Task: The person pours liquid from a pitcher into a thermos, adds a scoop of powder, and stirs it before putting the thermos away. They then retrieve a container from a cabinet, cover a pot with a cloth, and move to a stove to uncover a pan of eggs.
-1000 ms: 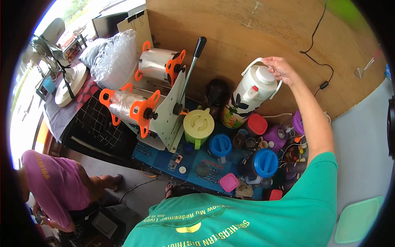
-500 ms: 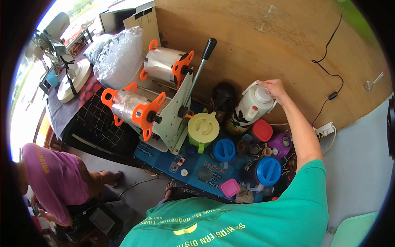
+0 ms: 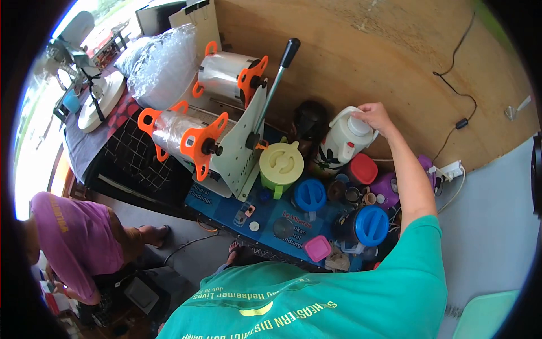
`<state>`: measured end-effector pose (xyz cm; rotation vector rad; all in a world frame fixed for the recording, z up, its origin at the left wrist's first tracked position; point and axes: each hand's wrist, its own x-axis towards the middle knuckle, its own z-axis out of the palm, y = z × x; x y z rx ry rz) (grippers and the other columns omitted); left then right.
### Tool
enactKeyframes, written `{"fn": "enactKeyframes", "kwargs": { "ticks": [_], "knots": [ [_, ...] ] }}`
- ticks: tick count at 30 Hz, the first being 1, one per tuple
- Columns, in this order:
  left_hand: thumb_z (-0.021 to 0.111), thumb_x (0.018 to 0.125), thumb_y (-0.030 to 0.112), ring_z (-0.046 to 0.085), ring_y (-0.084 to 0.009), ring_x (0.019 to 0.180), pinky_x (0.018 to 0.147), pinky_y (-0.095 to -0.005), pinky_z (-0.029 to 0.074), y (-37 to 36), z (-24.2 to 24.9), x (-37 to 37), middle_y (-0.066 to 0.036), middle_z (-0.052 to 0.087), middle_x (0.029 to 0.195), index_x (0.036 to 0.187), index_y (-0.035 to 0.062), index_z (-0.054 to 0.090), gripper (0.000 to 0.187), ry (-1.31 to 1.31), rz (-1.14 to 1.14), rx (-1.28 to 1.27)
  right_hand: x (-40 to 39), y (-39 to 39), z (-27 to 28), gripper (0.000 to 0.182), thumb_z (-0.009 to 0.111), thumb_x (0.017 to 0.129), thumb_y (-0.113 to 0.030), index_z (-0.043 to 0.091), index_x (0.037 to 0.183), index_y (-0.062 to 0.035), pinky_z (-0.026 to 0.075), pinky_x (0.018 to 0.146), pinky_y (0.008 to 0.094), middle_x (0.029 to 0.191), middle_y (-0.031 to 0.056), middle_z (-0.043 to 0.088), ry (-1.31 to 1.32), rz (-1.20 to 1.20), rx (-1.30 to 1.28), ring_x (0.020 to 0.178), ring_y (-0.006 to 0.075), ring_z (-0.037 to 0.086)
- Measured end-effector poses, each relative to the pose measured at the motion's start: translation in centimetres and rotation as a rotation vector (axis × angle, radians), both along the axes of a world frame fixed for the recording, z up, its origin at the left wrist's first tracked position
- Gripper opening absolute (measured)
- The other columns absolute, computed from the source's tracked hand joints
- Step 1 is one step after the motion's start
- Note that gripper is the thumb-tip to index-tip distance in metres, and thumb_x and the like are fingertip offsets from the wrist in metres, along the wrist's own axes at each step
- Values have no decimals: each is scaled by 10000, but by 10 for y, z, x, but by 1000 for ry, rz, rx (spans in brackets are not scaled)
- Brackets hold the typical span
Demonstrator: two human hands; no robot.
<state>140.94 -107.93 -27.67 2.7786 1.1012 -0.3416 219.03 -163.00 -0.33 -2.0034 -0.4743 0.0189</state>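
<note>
My right hand [image 3: 374, 117] is at the top of a white thermos [image 3: 342, 141] with a leaf pattern and a small red part on its spout. Its fingers are closed at the lid and the raised handle; the exact grip is partly hidden. The thermos stands by the wooden wall, beside a red-lidded container [image 3: 363, 169] and a dark rounded object [image 3: 310, 117]. A green pitcher with a pale lid [image 3: 281, 164] is to its left. My left hand is not in view.
A lever machine [image 3: 244, 141] with orange-ended film rolls stands left. Blue-lidded pitchers [image 3: 371, 225], cups and a pink-lidded box [image 3: 317, 248] sit on the blue table cover [image 3: 226, 210]. A person in pink [image 3: 76, 240] is at lower left. A cord [image 3: 454, 107] hangs along the wall.
The view has shifted slightly, and most table items appear a little higher or lower in it. My right hand stays at the thermos top.
</note>
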Motion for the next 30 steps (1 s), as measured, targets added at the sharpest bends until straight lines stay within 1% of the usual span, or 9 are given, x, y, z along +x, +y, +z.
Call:
{"fn": "enactKeyframes", "kwargs": {
  "ticks": [8,10,12,16,18,21,27,28,30],
  "knots": [
    [679,806,283,677,-377,763,683,-471,533,33,11,76,-141,689,833,815,70,682,214,-51,-258,-116,18,-13,-32,331,873,763,-287,752,932,-30,527,639,270,792,30,729,-272,-355,-12,683,99,650],
    [679,807,284,678,-378,768,688,-471,535,39,15,114,-142,693,840,821,70,685,215,-71,-368,-163,17,-28,-38,410,855,750,-343,750,1000,-36,559,790,339,938,126,755,-284,-455,-70,836,204,721],
    [679,808,286,680,-379,774,693,-472,537,43,20,147,-142,697,847,827,70,689,217,-52,-477,-212,-11,-44,-55,511,850,755,-380,717,1110,-37,552,832,342,1051,161,737,-615,-580,-44,903,226,720],
    [679,811,288,684,-381,785,702,-472,542,49,26,227,-143,704,860,838,70,696,220,39,-735,-314,-204,-71,-45,452,804,847,-281,670,1168,9,520,886,290,1132,135,707,-638,-757,-165,1001,146,670],
    [676,824,301,692,-382,830,739,-461,547,48,17,275,-142,720,916,887,79,713,234,132,-870,-372,-313,-75,-76,343,731,919,-237,675,1128,29,512,893,292,1077,95,708,-454,-686,420,991,142,658],
    [671,844,280,693,-368,849,739,-441,540,18,-1,339,-155,715,942,925,78,712,221,152,-1325,-326,-503,-28,-133,246,621,981,-221,684,1035,11,470,829,245,962,33,692,-302,-1056,451,900,83,597],
    [668,849,216,691,-362,832,727,-437,541,-97,17,365,-169,710,903,914,61,714,175,346,-1726,-771,-833,223,-302,199,600,907,-287,639,825,-110,313,493,258,676,-33,532,360,-1903,991,542,74,432],
    [668,849,216,691,-362,832,727,-437,541,-109,13,364,-169,710,903,914,61,714,175,404,-1824,-792,-877,282,-326,224,602,919,-280,637,791,-100,321,486,230,638,-34,537,462,-1944,1003,518,86,442],
    [676,859,201,715,-338,863,764,-419,557,-143,7,349,-157,724,893,945,51,727,181,571,-2131,-545,-918,392,-326,194,608,892,-284,644,816,-110,442,522,265,688,-15,566,603,-2168,1580,553,120,521]
  ]
}}
